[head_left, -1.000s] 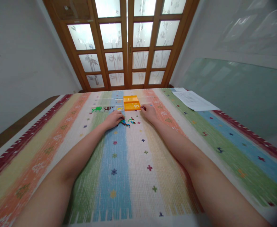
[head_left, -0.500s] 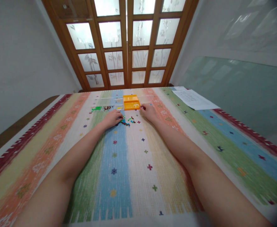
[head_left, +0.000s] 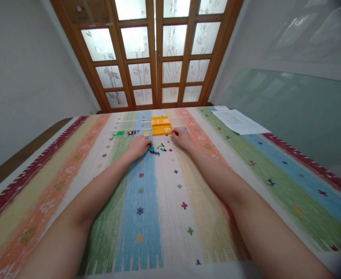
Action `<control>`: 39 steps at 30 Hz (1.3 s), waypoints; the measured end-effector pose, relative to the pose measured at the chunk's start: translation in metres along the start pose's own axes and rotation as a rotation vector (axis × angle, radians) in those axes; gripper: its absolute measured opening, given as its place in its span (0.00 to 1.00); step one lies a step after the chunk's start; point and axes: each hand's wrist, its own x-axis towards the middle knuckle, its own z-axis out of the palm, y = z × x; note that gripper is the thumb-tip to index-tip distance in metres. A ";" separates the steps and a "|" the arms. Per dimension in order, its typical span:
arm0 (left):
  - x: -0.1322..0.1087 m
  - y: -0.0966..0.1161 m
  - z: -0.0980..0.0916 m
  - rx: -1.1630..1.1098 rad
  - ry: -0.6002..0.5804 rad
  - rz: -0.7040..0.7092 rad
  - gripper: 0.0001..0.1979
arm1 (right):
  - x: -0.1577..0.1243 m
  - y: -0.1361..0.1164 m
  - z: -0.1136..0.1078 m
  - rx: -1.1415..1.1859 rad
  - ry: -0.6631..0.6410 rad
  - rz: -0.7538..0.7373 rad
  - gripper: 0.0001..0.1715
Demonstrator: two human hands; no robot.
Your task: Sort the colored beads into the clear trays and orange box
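Observation:
My left hand [head_left: 140,146] rests at the left edge of a loose pile of small coloured pieces [head_left: 154,151], its fingers drawn together; whatever they pinch is too small to make out. Just right of an open orange box [head_left: 162,130] is my right hand [head_left: 181,138], fingertips pressed together near the box's front right corner, with their contents unclear. White pieces lie in the box's front half. Left of it stand clear boxes holding yellow pieces [head_left: 147,133], brown pieces [head_left: 132,133] and green pieces [head_left: 118,133].
Another clear box [head_left: 185,127] with a little blue in it is partly behind my right hand. Sheets of white paper [head_left: 237,121] lie at the back right of the striped tablecloth [head_left: 170,217]. Glass-paned doors [head_left: 159,58] stand beyond the table.
My left hand has shifted slightly, showing more of the pile beside its fingertips. My right hand has moved a little to the left, towards the orange box.

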 end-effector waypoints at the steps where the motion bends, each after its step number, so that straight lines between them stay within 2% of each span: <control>1: 0.000 -0.001 0.000 -0.002 0.004 -0.019 0.11 | 0.000 0.000 0.001 0.003 -0.002 -0.003 0.10; 12: -0.002 0.005 -0.001 -0.065 0.024 -0.065 0.08 | 0.000 0.000 0.000 0.018 -0.025 -0.022 0.11; 20: 0.000 -0.002 0.001 -0.108 0.010 -0.154 0.08 | 0.000 0.000 0.001 0.013 -0.029 -0.026 0.11; 25: 0.001 -0.001 0.002 -0.137 0.029 -0.150 0.09 | 0.001 0.001 0.002 0.014 -0.028 -0.036 0.10; 32: 0.002 -0.010 0.004 -0.175 0.024 -0.171 0.08 | 0.000 -0.004 -0.001 -0.002 -0.043 -0.022 0.11; 39: 0.004 -0.005 0.009 -0.244 0.032 -0.084 0.07 | 0.000 -0.005 -0.001 -0.005 -0.050 -0.015 0.12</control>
